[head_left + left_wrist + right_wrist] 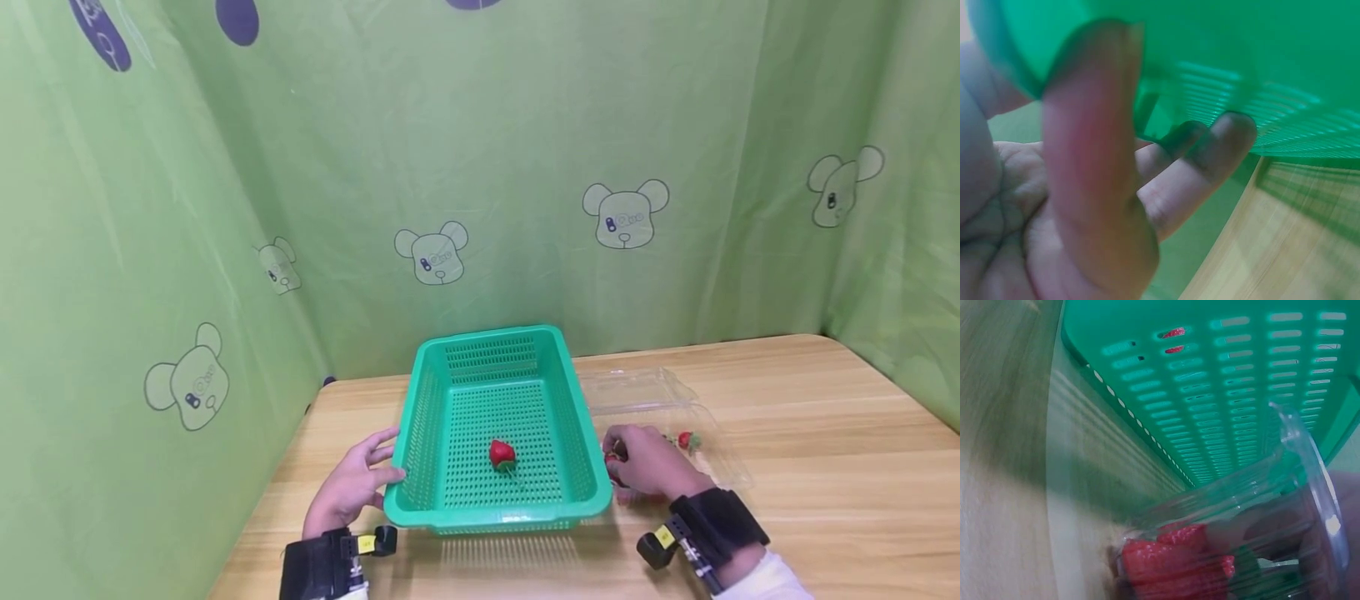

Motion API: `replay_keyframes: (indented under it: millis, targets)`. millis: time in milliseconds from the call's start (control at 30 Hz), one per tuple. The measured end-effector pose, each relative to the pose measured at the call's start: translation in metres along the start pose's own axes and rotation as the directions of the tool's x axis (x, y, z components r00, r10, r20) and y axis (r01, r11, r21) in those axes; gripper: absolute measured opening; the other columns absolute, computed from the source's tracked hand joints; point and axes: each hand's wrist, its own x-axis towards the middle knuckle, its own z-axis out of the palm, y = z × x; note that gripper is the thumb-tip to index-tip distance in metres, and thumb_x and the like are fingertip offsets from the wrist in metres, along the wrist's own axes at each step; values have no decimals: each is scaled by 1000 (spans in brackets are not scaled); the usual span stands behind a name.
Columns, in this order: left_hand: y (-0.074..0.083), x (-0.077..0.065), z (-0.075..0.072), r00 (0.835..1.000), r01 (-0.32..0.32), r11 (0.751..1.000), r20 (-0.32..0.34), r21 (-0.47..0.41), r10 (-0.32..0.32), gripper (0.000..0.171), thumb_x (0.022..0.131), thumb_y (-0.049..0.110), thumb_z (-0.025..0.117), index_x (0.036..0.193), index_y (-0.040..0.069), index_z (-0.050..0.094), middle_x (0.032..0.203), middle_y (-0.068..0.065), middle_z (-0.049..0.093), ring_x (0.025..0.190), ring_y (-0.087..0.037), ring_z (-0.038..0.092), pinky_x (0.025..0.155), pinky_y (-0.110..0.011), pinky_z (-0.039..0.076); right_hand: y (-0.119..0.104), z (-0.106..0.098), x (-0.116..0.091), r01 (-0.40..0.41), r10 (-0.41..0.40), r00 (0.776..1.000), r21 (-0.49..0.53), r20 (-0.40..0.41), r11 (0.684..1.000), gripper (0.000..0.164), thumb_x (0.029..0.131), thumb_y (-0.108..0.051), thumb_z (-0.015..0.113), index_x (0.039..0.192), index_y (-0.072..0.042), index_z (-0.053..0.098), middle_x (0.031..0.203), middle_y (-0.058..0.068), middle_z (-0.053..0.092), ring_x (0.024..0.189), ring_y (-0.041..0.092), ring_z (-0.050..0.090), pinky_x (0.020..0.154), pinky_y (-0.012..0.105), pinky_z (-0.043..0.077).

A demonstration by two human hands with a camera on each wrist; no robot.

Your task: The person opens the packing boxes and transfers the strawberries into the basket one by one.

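A green plastic basket (498, 518) with slotted walls sits on the table, with one red strawberry (502, 454) on its floor. My left hand (352, 483) holds the basket's left rim, the thumb over the edge and other fingers against the outer wall, as the left wrist view shows. To the basket's right lies an open clear plastic box (720, 446) holding several strawberries. My right hand (648, 460) reaches into it, its fingers curled round a strawberry (614, 468). In the right wrist view, red strawberries (1172, 569) and fingers (1266, 528) show through the box's clear wall.
Another strawberry (685, 439) with green leaves lies at the right of the clear box. The box's raised lid (628, 390) is towards the back. A wooden table (840, 467) extends to the right, and a green curtain (517, 167) hangs behind and at the left.
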Motion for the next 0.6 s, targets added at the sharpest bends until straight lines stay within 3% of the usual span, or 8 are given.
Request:
replay_keyframes:
  millis: [367, 600]
  targets:
    - [1, 0, 0, 1000, 8, 1000, -8, 0, -8, 69, 84, -7, 58, 145, 1, 27, 138, -36, 39, 88, -33, 66, 56, -34, 62, -1, -4, 0, 25, -25, 999, -27, -26, 999, 10, 82, -5, 65, 90, -10, 62, 68, 2, 57, 58, 16, 51, 51, 29, 44]
    - [1, 0, 1, 1000, 12, 1000, -17, 6, -12, 69, 85, -6, 59, 145, 3, 28, 137, -35, 40, 89, -34, 66, 56, -34, 62, -1, -6, -1, 42, -43, 998, -20, -41, 999, 13, 83, -5, 65, 96, -6, 64, 76, 4, 62, 66, 17, 54, 59, 32, 49]
